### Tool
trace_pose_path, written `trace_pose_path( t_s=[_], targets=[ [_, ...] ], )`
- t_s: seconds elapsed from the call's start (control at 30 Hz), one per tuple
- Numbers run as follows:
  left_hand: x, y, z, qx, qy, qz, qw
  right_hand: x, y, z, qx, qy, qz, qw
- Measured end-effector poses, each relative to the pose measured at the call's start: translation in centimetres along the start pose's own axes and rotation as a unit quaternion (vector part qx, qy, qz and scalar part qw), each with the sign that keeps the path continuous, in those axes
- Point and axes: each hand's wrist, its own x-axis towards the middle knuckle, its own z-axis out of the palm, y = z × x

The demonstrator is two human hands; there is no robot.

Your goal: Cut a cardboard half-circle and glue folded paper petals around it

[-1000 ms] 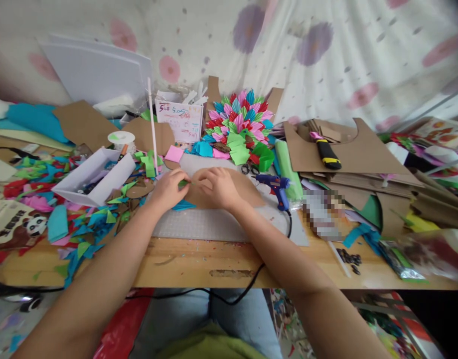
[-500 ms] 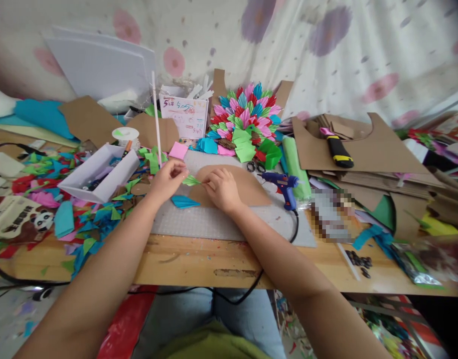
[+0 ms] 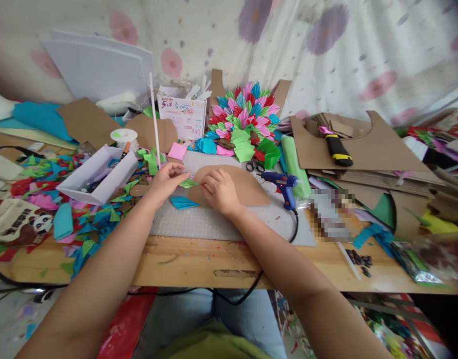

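My left hand [image 3: 166, 180] and my right hand [image 3: 218, 188] both pinch a small folded green paper petal [image 3: 188, 183], one at each end. They hold it just above the left edge of a brown half-round cardboard piece [image 3: 243, 185] lying on a grey cutting mat [image 3: 221, 222]. A folded blue paper petal [image 3: 183, 202] lies on the mat under my left hand. Behind the cardboard stands a fan of many folded paper petals in pink, red, green and blue [image 3: 247, 119].
A blue glue gun [image 3: 283, 183] rests right of the cardboard, its black cord running off the table's front edge. A white tray [image 3: 99, 174] and paper scraps [image 3: 64, 209] lie at the left. Stacked cardboard [image 3: 363, 149] with a black-and-yellow knife [image 3: 337, 149] sits at the right.
My hands have risen slightly off the cardboard with the green petal, and the blue petal beneath now shows in full. Between the last two moments the hands barely move.
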Motion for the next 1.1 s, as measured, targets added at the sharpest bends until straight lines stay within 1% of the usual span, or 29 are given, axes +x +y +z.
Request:
trace_pose_path(
  t_s=[0.1, 0.23, 0.33, 0.4, 0.5, 0.57, 0.67, 0.8, 0.9, 1.1],
  targets=[
    [0.0, 0.0, 0.1, -0.014, -0.012, -0.006, 1.0, 0.0, 0.1, 0.0, 0.002, -0.004, -0.016, 1.0],
    [-0.2, 0.2, 0.4, -0.005, 0.01, -0.012, 1.0, 0.0, 0.0, 0.0, 0.023, -0.026, -0.067, 0.997],
    [-0.3, 0.3, 0.5, 0.025, 0.021, -0.015, 0.999, 0.0, -0.3, 0.0, 0.025, -0.04, -0.078, 0.996],
    [-0.4, 0.3, 0.4, 0.033, 0.022, -0.014, 0.999, 0.0, -0.3, 0.1, 0.024, -0.037, -0.071, 0.997],
    [-0.3, 0.2, 0.2, 0.003, -0.001, -0.025, 1.0, -0.1, -0.1, 0.1, 0.034, -0.029, -0.037, 0.998],
    [-0.2, 0.1, -0.1, -0.016, -0.007, -0.035, 0.999, -0.1, 0.1, 0.0, 0.044, -0.038, -0.009, 0.998],
    [0.2, -0.1, -0.4, -0.026, 0.02, -0.039, 0.999, -0.2, 0.3, 0.0, 0.058, -0.071, 0.015, 0.996],
    [0.6, -0.6, -0.6, -0.017, 0.052, -0.047, 0.997, -0.2, 0.2, 0.1, 0.061, -0.106, 0.024, 0.992],
    [0.8, -1.1, -0.6, 0.025, 0.066, -0.02, 0.997, -0.2, 0.1, 0.1, 0.052, -0.117, 0.023, 0.992],
    [1.0, -1.9, -0.8, 0.089, 0.071, 0.028, 0.993, -0.2, 0.0, 0.1, 0.035, -0.127, 0.026, 0.991]
  ],
)
